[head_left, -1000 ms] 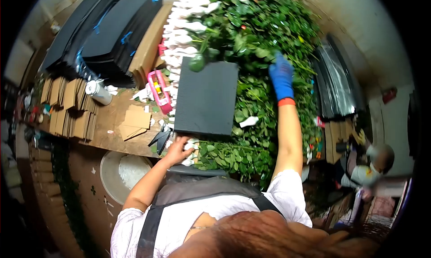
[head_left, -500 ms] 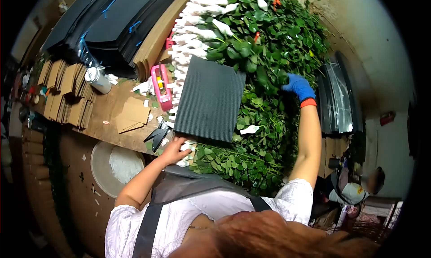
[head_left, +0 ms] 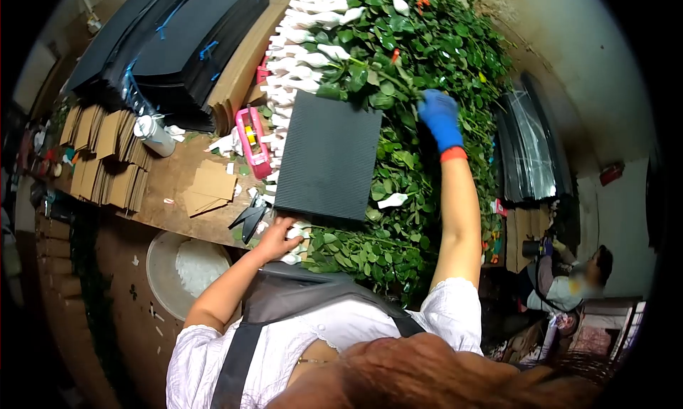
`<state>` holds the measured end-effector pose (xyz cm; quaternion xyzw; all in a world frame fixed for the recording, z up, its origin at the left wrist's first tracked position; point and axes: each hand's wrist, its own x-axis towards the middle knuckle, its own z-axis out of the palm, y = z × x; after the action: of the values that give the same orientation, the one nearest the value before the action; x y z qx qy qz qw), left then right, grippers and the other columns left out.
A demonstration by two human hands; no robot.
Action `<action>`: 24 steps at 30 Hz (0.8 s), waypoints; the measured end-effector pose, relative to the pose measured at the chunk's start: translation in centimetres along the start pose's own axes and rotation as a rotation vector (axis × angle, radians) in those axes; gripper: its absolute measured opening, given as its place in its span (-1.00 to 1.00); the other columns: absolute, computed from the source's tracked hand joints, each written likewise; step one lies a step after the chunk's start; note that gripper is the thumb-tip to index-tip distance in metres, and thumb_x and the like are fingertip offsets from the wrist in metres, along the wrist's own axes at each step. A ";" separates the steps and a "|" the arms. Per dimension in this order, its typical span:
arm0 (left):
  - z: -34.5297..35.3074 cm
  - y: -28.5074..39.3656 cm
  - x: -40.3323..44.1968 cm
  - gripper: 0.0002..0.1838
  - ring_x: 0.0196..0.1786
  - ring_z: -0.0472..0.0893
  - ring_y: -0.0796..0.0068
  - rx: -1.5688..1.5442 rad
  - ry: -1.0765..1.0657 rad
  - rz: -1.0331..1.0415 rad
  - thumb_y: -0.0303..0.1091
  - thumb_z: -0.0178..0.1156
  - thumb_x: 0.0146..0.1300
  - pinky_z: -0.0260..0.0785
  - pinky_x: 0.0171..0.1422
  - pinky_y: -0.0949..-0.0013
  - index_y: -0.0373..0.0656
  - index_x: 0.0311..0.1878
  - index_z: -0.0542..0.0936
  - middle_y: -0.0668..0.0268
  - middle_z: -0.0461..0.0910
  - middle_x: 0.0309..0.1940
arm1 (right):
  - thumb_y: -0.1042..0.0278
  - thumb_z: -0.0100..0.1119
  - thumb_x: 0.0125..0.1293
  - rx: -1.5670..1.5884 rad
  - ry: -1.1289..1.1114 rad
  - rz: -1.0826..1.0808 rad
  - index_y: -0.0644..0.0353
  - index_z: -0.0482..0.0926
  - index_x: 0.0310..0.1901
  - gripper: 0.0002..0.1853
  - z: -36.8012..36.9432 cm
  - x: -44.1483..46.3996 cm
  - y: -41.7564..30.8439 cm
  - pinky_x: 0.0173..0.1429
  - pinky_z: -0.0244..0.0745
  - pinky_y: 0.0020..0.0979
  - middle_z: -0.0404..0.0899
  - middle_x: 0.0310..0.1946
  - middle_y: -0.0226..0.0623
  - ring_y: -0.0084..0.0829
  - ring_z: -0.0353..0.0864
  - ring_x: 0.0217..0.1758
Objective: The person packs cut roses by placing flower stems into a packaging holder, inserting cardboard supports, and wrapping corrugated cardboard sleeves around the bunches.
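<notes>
My right hand [head_left: 440, 119], in a blue glove with an orange cuff, is closed on leafy rose stems, slightly blurred and with its fingertips among the foliage. The leaves of these stems [head_left: 384, 82] reach left toward buds in white sleeves [head_left: 333, 52]. A black corrugated sheet [head_left: 327, 156] lies across the pile of roses. By its lower edge rests my bare left hand [head_left: 272, 241], fingers apart, touching white-sleeved buds [head_left: 297, 232] at the table's edge. Black-handled scissors [head_left: 249, 218] lie just left of that hand.
On the wooden table [head_left: 167, 185] are a pink tape dispenser [head_left: 254, 142], cardboard pieces [head_left: 212, 187], a white bottle [head_left: 154, 135] and stacked black sheets [head_left: 192, 60]. A round tub [head_left: 167, 267] stands below. Wrapped black sheets [head_left: 533, 146] lean at right; another person [head_left: 569, 284] is beyond.
My right hand has moved left and farther up the pile, and the leafy stems near it have shifted. My left hand stays by the sheet's lower edge. The view has shifted slightly.
</notes>
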<state>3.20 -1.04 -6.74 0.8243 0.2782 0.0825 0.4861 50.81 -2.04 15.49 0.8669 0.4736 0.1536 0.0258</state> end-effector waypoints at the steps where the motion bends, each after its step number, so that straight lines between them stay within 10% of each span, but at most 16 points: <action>1: -0.1 0.1 0.0 -0.43 -0.04 0.54 0.01 -0.002 -0.008 -0.011 -0.12 0.40 0.16 0.43 0.05 0.12 -0.16 0.19 0.53 0.02 0.50 -0.14 | 0.11 0.20 0.22 0.063 0.159 0.036 0.05 0.65 -0.16 -0.74 -0.7 -0.1 0.5 0.06 0.54 -0.12 0.68 -0.16 -0.23 -0.06 0.65 -0.05; 4: 0.2 -0.4 0.0 -0.42 -0.02 0.56 -0.02 0.028 0.019 0.038 -0.08 0.37 0.18 0.44 0.07 0.10 -0.11 0.22 0.53 0.00 0.51 -0.14 | 0.36 0.26 0.17 -0.046 0.810 -0.134 0.00 0.63 0.00 -0.68 -8.1 -2.8 -1.1 0.21 0.47 -0.19 0.62 0.03 -0.32 -0.22 0.58 0.11; 13: 0.8 -1.4 0.3 -0.43 0.05 0.58 0.09 -0.051 0.005 0.028 -0.14 0.37 0.19 0.47 0.10 0.14 -0.14 0.24 0.53 0.03 0.52 0.01 | 0.54 0.22 0.20 0.509 0.053 -0.327 -0.01 0.63 0.12 -0.57 -15.5 -17.0 -2.4 0.09 0.55 -0.14 0.69 -0.06 -0.17 -0.17 0.66 -0.05; 18: 2.0 -4.0 0.7 -0.58 -0.29 0.68 0.01 -0.019 -0.167 -0.166 -0.04 0.30 0.20 0.53 -0.09 0.08 -0.24 -0.09 0.68 -0.06 0.67 -0.36 | 0.27 0.27 0.25 0.430 -0.316 -0.268 -0.01 0.64 0.06 -0.68 -1.8 -28.6 -6.4 0.08 0.55 -0.12 0.67 -0.09 -0.12 -0.03 0.65 -0.06; 19: -0.1 0.1 0.5 -0.59 -0.24 0.68 0.00 -0.060 0.052 0.145 -0.06 0.31 0.19 0.53 -0.04 0.09 -0.25 -0.13 0.69 -0.07 0.67 -0.34 | 0.20 0.24 0.26 0.439 -0.349 -0.176 -0.01 0.64 0.05 -0.68 1.8 -30.1 -7.0 0.08 0.54 -0.13 0.68 -0.07 -0.14 -0.05 0.65 -0.04; 24: 0.6 -1.3 0.5 -0.53 0.13 0.52 0.00 -0.055 0.047 0.151 -0.22 0.40 0.14 0.41 0.18 0.14 -0.23 0.07 0.55 0.00 0.47 0.08 | 0.27 0.27 0.18 0.139 -0.370 -0.118 0.04 0.55 0.17 -0.53 5.8 -31.3 -7.1 0.13 0.53 -0.14 0.62 0.04 -0.14 -0.07 0.62 0.01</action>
<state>3.36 -0.75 -8.27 0.8272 0.2243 0.1458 0.4942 31.00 -23.51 1.05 0.8507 0.5202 -0.0430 0.0617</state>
